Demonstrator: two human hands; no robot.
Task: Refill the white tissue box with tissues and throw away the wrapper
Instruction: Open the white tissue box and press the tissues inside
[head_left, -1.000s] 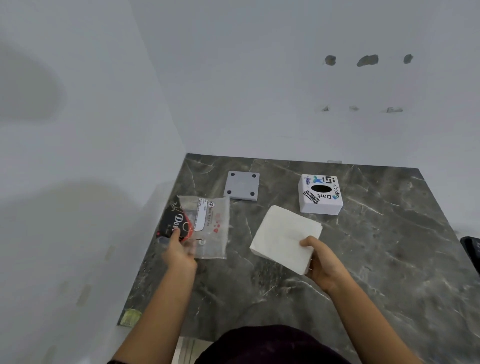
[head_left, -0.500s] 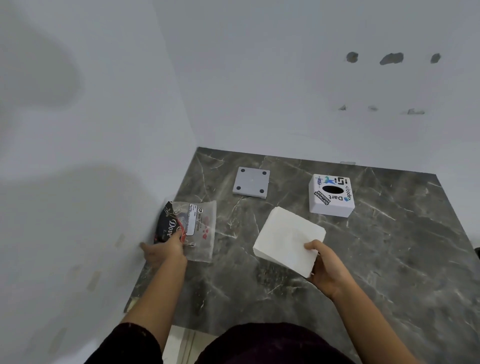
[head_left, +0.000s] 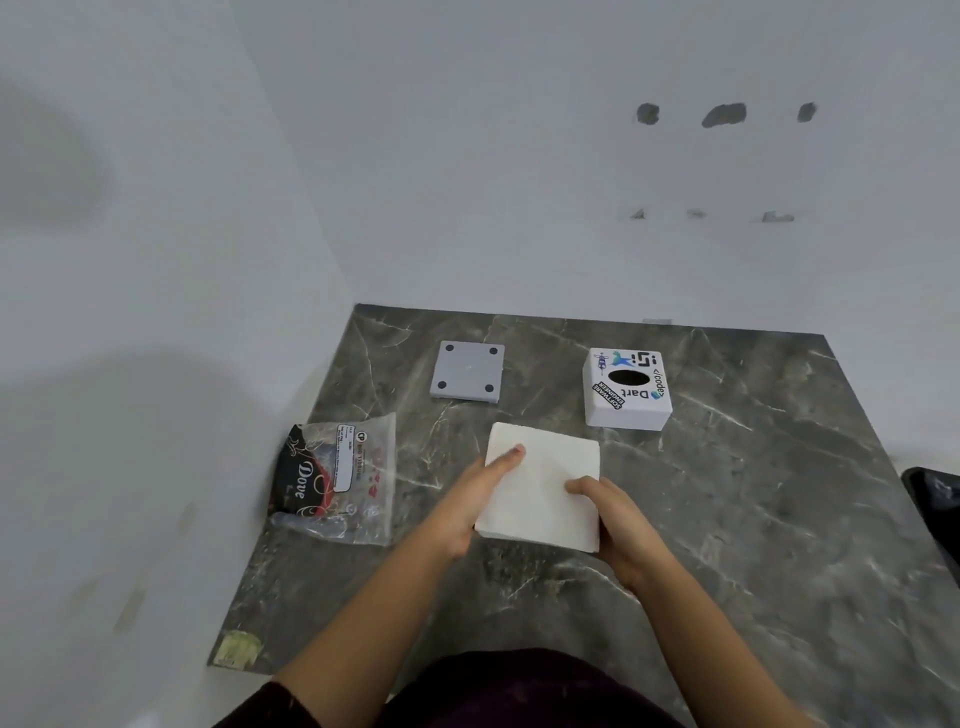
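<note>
A square stack of white tissues (head_left: 545, 483) is held between both hands just above the dark marble table (head_left: 753, 519). My left hand (head_left: 467, 512) grips its left edge with fingers on top, and my right hand (head_left: 615, 525) grips its right edge. The white tissue box (head_left: 626, 389), covered in stickers with a dark oval opening on top, stands beyond the stack to the right. The clear plastic wrapper (head_left: 337, 480) with black and red print lies flat at the table's left edge, against the wall.
A grey square base plate (head_left: 467, 370) with four dark pads lies at the back left of the table. White walls close the left and far sides. A dark object (head_left: 935, 499) shows at the right edge. A yellowish tape patch (head_left: 236, 647) marks the near left corner.
My left hand let go of the wrapper, which now lies by the wall, and moved right onto the tissue stack. The stack turned square to me, held by both hands.
</note>
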